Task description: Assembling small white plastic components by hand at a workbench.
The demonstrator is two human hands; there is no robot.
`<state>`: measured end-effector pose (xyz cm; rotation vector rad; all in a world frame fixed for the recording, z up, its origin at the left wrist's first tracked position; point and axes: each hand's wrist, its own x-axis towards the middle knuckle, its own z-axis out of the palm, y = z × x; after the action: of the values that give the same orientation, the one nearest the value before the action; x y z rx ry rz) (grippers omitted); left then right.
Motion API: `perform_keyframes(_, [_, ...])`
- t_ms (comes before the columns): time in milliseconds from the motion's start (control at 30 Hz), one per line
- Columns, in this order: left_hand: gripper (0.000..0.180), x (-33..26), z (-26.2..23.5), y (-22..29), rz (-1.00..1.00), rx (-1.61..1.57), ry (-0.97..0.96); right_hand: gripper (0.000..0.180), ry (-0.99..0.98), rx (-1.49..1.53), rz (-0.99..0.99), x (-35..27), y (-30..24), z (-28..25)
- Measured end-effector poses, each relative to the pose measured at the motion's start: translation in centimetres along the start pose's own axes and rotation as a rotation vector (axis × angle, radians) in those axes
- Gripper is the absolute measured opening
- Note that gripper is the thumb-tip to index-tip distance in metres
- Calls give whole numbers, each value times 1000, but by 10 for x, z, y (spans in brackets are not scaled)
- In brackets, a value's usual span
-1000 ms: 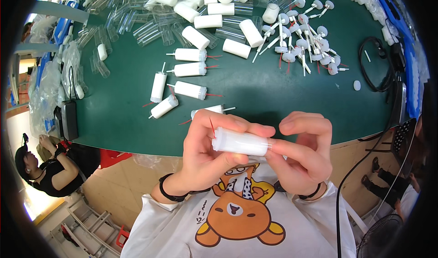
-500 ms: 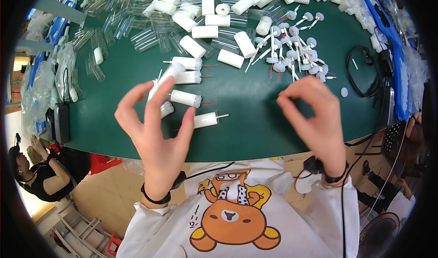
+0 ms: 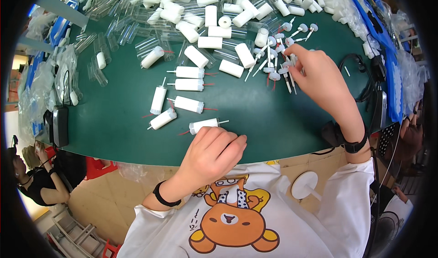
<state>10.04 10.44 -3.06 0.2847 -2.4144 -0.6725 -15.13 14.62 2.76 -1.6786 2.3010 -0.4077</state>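
Note:
My left hand (image 3: 212, 155) is curled closed just above the table's near edge, knuckles up; what its fingers hold, if anything, is hidden. Right beside its knuckles lies a white cylinder (image 3: 204, 125) with a thin white stem and red wires. Several similar wired cylinders, such as one in the middle (image 3: 189, 84), lie further off to the left. At the right, my right hand (image 3: 321, 75) reaches into a pile of thin white stems with round grey caps (image 3: 272, 42). Its thumb and forefinger close around one capped stem, partly hidden by the hand.
Clear plastic tubes (image 3: 123, 27) and plain white foam cylinders (image 3: 211, 16) heap across the far side of the green table (image 3: 255, 116). A black cable (image 3: 360, 61) coils at the right. A black box (image 3: 60, 126) stands at the left edge. A person (image 3: 43, 176) sits beyond it.
My left hand has let go of a white wired cylinder, which now lies at the far left, and has come down toward the near edge. My right hand has moved forward into the capped stems.

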Motion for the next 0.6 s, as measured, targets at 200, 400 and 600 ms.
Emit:
perform_keyframes(200, [20,2,2,-3,28,-50,-7,22,-99,-384,31,6,-11,7])
perform_keyframes(400, [18,1,0,-2,9,-65,-13,24,18,-40,-59,11,-5,-6])
perform_keyframes(600, [17,3,2,-4,-1,-109,-65,24,-39,187,-105,45,0,-28])
